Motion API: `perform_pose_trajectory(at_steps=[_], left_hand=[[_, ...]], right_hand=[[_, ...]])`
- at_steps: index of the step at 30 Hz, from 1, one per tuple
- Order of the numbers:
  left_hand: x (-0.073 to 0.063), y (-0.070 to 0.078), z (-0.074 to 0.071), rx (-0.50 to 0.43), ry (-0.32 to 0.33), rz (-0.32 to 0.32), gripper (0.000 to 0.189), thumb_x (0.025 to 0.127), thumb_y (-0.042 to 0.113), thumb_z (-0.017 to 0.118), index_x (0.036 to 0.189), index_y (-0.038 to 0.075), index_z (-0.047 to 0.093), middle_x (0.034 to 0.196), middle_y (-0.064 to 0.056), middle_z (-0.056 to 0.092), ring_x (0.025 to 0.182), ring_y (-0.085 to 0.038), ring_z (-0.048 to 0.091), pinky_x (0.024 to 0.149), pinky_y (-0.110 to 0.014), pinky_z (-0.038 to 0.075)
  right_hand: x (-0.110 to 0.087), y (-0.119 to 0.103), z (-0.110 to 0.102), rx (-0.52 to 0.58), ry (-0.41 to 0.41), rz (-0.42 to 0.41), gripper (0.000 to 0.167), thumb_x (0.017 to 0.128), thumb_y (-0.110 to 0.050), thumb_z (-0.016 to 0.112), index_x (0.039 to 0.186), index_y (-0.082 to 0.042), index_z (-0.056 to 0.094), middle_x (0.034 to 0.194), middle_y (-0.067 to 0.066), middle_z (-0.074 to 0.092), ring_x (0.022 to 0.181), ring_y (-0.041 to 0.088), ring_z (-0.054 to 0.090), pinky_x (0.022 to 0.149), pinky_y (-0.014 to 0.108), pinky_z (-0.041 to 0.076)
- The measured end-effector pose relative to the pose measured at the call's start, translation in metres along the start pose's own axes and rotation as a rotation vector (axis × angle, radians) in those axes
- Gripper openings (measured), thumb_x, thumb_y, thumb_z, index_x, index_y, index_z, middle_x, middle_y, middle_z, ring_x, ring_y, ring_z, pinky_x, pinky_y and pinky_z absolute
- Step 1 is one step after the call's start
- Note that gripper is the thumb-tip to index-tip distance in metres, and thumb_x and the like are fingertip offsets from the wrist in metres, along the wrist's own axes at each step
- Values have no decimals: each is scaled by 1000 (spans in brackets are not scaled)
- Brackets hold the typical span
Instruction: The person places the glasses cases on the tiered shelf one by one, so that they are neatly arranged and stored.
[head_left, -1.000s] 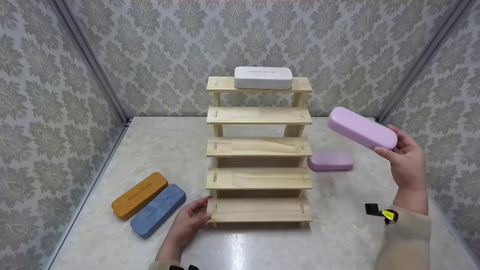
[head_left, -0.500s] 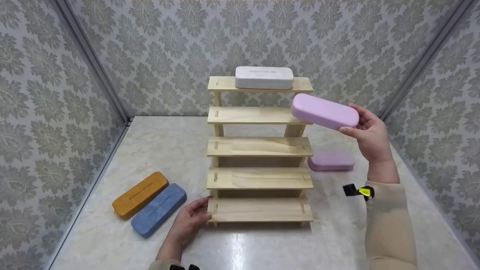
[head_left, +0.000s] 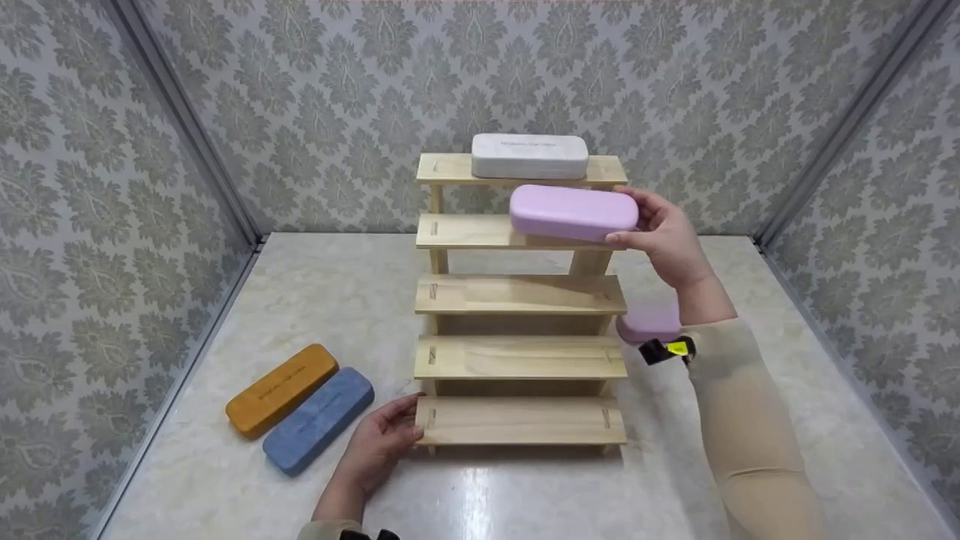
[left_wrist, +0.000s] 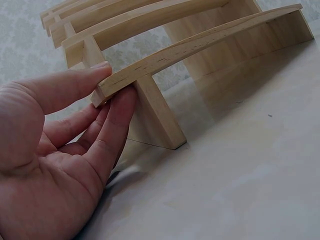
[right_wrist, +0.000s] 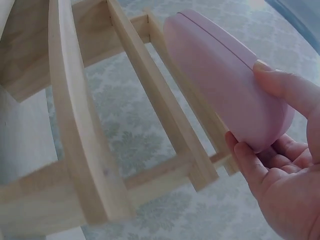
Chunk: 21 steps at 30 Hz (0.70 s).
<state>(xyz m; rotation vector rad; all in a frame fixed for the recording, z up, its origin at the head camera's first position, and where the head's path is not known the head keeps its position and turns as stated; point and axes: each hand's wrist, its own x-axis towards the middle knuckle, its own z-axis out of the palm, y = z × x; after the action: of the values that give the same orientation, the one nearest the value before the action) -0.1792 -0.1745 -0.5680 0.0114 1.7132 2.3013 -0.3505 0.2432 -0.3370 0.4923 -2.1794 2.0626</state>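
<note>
A pink glasses case (head_left: 574, 211) is gripped at its right end by my right hand (head_left: 667, 236), thumb at the front edge and fingers behind. In the head view it overlaps the second step from the top of the wooden stepped rack (head_left: 517, 292). The right wrist view shows the case (right_wrist: 225, 80) close to the rack's upper boards, with a seam line along it. My left hand (head_left: 379, 446) pinches the left end of the rack's lowest board (left_wrist: 190, 47), thumb on top and fingers beneath. On the top step lies a white glasses case (head_left: 529, 156).
Left of the rack, an orange glasses case (head_left: 282, 390) and a blue one (head_left: 319, 420) lie side by side on the marbled table (head_left: 480, 499). Another pink case (head_left: 646, 322) lies right of the rack, partly hidden by my right arm. Patterned walls (head_left: 315, 112) enclose the table.
My right hand has carried the pink glasses case leftward and slightly up, from right of the rack to over its second step, levelling it out. My left hand has stayed on the lowest board.
</note>
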Motion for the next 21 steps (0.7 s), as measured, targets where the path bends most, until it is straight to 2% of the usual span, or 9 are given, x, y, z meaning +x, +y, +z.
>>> perform_pose_trajectory(at_steps=[10,21], left_hand=[[0,-1,-1,26,8,12,73,91,-3,71,152,-15,32,127,-6,64,112,-11,64,90,-21,57],[2,0,0,39,37,-10,73,90,-2,72,152,-13,35,130,-7,64,114,-10,64,93,-23,56]], right_hand=[[19,1,24,-41,-72,45,73,79,9,80,146,1,51,125,-3,63,108,13,61,89,18,55],[32,3,39,-80,-120,75,71,80,12,78,145,1,52,137,6,59,113,10,61,92,18,53]])
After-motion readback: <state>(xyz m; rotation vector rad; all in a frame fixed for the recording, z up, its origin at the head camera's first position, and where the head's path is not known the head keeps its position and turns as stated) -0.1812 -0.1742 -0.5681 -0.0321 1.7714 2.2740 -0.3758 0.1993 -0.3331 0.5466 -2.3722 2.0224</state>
